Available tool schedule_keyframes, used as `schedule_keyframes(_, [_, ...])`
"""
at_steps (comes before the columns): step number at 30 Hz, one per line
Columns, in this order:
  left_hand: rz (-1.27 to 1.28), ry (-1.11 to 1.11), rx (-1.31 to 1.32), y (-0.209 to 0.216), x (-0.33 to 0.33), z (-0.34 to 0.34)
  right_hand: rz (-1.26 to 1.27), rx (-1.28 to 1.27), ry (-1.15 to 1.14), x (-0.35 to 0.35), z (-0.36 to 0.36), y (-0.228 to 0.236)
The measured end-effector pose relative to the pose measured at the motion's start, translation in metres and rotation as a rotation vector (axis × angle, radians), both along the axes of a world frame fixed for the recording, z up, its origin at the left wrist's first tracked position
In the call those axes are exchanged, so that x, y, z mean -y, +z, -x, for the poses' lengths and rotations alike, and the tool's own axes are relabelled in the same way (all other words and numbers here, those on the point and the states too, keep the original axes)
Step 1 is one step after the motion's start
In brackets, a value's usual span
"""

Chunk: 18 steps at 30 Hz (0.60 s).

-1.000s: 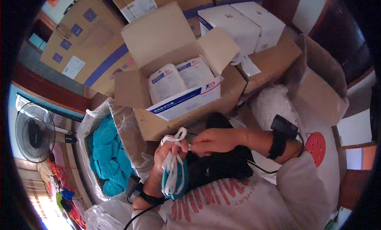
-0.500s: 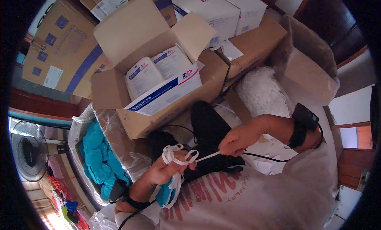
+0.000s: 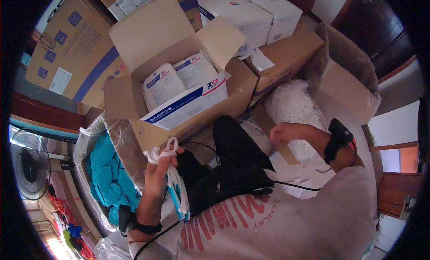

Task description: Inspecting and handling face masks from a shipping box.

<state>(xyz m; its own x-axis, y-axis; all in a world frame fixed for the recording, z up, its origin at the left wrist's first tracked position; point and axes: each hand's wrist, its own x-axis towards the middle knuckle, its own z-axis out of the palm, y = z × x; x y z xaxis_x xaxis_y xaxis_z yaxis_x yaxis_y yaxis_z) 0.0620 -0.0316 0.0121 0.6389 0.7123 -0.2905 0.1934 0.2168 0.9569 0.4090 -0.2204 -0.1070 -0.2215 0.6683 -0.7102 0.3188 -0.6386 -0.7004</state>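
Note:
My left hand (image 3: pixel 157 171) is closed around a bundle of teal and white face masks (image 3: pixel 178 198). White straps loop over its fingers, and the bundle hangs down beside my wrist. Further right, my right hand (image 3: pixel 280 133) has its fingers curled together; whether anything is in them I cannot make out. It hovers by a clear bag of white stringy material (image 3: pixel 295 108), with no strap stretched between my two hands. An open white box (image 3: pixel 188 108) on a brown carton holds white packs (image 3: pixel 165 86).
At left stands a plastic-lined carton of teal face masks (image 3: pixel 106 170), with a fan (image 3: pixel 30 163) beyond it. Closed white boxes (image 3: pixel 237 18) and large brown cartons (image 3: pixel 74 49) are behind. An open lined carton (image 3: pixel 351 76) stands far right. Black cables run from both wrists.
The white strap that was stretched between my hands is no longer taut. My left hand has moved left and up with the face masks, my right hand right and up.

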Motion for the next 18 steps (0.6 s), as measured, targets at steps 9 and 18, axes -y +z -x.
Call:
schedule_keyframes(9, [-0.157, -0.317, -0.239, -0.002, -0.018, -0.026, -0.310, 0.455, -0.028, -0.040, -0.005, -0.049])
schedule_keyframes(18, [-1.019, -0.501, -0.530, 0.006, -0.009, -0.045, -0.611, -0.228, -0.111, -0.140, 0.150, 0.081])
